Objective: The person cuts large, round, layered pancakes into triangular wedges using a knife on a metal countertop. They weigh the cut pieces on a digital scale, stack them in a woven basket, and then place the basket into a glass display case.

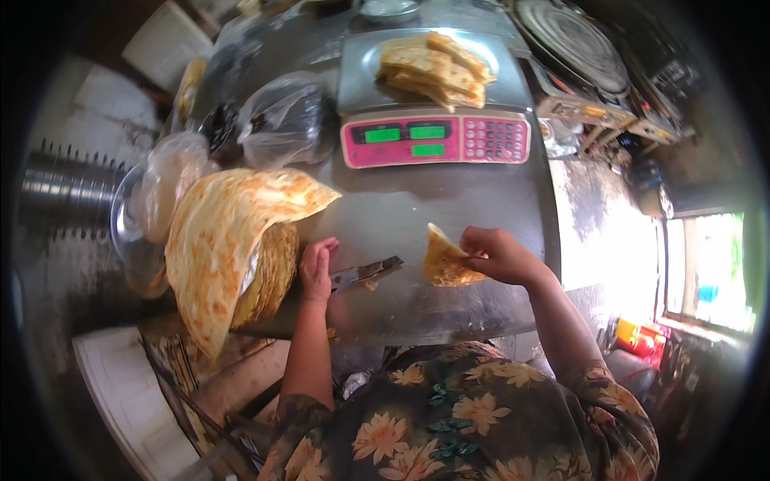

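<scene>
My right hand (494,255) grips a browned triangular piece of flatbread (448,260) above the metal table. My left hand (317,264) is beside the end of a knife (367,272) with a stained blade; whether its fingers touch the handle I cannot tell. Just left of that hand, a large flatbread (210,240) drapes over a thick stack of round flatbreads (271,276). Several cut pieces of flatbread (439,69) lie piled on the steel pan of a pink digital scale (403,144), whose displays glow green.
A clear plastic bag (283,120) lies left of the scale. Another bag (171,174) rests on a metal bowl (120,210) at the left. A round ridged lid (571,45) is at the upper right. The metal table's edge (550,222) runs near my right arm.
</scene>
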Demonstrator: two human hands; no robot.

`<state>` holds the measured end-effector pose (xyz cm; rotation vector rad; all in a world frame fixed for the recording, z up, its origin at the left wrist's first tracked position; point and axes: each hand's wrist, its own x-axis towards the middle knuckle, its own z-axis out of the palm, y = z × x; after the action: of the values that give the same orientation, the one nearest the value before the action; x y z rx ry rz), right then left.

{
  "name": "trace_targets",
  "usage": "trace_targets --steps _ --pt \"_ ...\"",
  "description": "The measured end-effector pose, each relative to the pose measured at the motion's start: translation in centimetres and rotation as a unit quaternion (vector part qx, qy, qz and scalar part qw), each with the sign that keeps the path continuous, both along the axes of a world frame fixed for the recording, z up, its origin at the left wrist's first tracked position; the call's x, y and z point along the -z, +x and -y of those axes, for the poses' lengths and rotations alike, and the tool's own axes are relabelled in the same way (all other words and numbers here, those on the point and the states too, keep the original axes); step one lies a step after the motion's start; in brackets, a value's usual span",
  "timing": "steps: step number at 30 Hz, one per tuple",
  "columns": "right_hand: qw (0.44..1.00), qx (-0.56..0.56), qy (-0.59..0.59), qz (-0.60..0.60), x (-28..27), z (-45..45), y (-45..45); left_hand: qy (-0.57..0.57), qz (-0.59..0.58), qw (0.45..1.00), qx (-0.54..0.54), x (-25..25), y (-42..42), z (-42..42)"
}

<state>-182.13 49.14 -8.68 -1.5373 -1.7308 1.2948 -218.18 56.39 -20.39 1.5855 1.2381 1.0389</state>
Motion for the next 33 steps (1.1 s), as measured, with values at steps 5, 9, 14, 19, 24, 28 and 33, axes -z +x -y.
trace_targets --steps 5,9,14,19,24,28,33 --pt "0.998 0.058 -0.023 -0.010 1.3 0.3 0.8 0.017 -0.016 1.000 -0.020 0.3 0.0 -0.2" --pt "0.990 0.137 -0.009 -0.031 2.8 0.4 1.6 0.063 -0.030 0.997 0.018 -0.1 -0.4 -0.7" --pt "0.965 0.186 0.103 0.154 1.6 -1.1 -1.0 0.008 -0.001 1.000 0.024 -3.2 -0.3 0.9" --pt "0.984 0.135 -0.033 -0.115 1.9 -5.0 -7.7 0.203 -0.025 0.971 0.125 -12.0 -2.9 7.2" --pt "0.806 0.152 -0.366 -0.439 4.3 -10.7 -19.8 0.294 -0.222 0.922 -0.120 -20.3 -12.2 10.2" --pt "0.715 0.303 -0.380 -0.503 6.3 -14.8 -25.7 0.064 -0.254 0.916 -0.302 -19.0 -19.6 8.0" --pt "0.658 0.349 -0.311 -0.591 9.0 -16.7 -25.7 -0.134 -0.033 0.949 -0.285 -19.6 -20.8 5.3"
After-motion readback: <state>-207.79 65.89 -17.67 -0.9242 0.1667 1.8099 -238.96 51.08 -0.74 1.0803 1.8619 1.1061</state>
